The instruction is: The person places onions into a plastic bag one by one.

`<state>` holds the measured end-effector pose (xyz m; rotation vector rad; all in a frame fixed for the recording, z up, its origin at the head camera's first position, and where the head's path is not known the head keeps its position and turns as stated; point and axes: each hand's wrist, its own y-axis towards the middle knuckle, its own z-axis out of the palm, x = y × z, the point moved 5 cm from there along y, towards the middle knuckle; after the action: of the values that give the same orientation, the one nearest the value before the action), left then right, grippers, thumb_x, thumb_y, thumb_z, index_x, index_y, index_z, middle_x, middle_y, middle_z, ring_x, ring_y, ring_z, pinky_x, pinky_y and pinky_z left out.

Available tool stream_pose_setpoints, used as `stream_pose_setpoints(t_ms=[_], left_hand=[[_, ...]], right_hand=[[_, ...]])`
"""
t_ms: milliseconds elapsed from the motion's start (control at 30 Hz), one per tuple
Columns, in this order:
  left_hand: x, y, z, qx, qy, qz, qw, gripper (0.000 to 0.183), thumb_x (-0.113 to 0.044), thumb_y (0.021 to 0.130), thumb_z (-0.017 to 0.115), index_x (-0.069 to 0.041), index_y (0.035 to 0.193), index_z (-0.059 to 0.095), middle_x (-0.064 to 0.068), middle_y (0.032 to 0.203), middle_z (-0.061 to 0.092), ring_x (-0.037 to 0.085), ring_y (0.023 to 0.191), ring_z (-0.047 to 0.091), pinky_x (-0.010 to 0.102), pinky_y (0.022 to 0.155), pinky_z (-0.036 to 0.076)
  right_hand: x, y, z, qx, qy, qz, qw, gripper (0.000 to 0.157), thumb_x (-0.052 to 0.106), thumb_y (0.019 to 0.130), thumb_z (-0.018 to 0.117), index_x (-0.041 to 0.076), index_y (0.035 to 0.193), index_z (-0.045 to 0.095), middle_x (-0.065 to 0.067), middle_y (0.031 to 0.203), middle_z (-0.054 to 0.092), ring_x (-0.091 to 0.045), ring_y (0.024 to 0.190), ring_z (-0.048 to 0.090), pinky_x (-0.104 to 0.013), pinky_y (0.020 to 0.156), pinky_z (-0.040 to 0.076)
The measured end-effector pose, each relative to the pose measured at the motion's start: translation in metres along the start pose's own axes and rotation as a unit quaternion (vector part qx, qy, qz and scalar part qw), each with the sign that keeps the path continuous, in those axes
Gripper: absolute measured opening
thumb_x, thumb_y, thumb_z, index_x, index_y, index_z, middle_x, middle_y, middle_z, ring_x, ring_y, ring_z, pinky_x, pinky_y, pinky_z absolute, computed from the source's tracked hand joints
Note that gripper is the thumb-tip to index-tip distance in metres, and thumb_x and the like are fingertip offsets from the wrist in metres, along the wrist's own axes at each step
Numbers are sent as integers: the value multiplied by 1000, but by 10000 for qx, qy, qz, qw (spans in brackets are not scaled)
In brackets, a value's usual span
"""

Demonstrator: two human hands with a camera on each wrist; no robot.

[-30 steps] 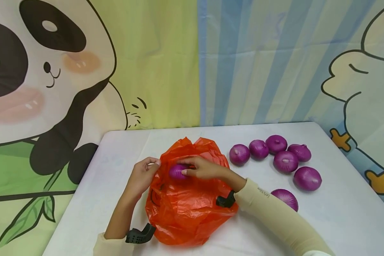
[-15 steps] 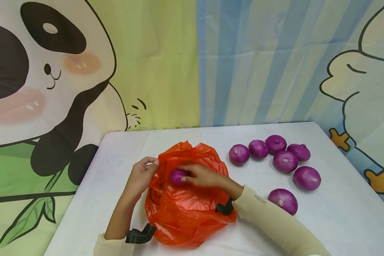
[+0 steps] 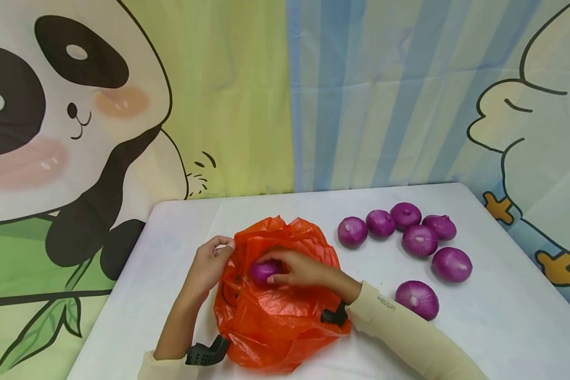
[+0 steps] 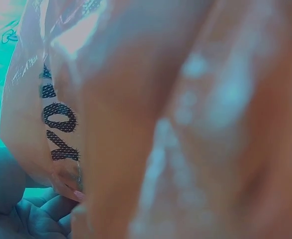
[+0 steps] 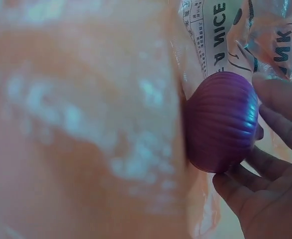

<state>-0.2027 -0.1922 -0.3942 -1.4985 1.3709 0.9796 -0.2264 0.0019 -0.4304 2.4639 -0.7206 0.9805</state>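
Observation:
A red plastic bag (image 3: 275, 322) stands with its mouth spread at the middle of the table. My left hand (image 3: 210, 266) pinches the bag's rim at its left side; printed lettering on the film shows in the left wrist view beside the left hand (image 4: 26, 214). Inside the bag's mouth, my right hand (image 3: 301, 268) holds a purple onion (image 3: 264, 271), fingers and thumb curved round it. In the right wrist view the ribbed onion (image 5: 223, 122) sits at the fingertips of the right hand (image 5: 270, 184), partly covered by blurred bag film.
Several purple onions lie on the white table (image 3: 180, 221) to the right, the nearest onion (image 3: 417, 300) by the right sleeve. A far onion (image 3: 405, 216) sits in a group toward the back. A printed curtain (image 3: 247, 95) hangs behind the table.
My right hand has lowered slightly into the bag with the onion. The left hand keeps its hold on the rim. The head view has shifted a little.

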Motion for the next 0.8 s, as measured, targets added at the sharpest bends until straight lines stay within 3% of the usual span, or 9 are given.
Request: stream_pose_setpoints(t_ms=[300,533,800], left_hand=[[0,-1,1,33,-27,-10,10000,25,-24,100,55,-2,111,59,5,66,54,16,58,49,28,53,42],[2,1,0,20,33,52,10000,25,-23,100,53,-1,109,60,8,72,60,20,68,56,30,61,48],[0,1,-1,77,38,115,9999,25,-22,100,52,0,111,58,6,70,56,19,67,53,30,61,47]], right_hand=[[5,-5,-5,-86,-113,101,9998,48,19,89,73,12,134,57,-8,140,50,-20,127,46,-30,98,44],[8,-8,-12,-110,-42,39,9999,49,19,89,73,11,135,57,-2,138,52,-16,126,48,-31,100,42],[11,-20,-23,-6,5,119,9999,47,23,91,70,11,135,57,0,135,55,-17,127,47,-37,102,41]])
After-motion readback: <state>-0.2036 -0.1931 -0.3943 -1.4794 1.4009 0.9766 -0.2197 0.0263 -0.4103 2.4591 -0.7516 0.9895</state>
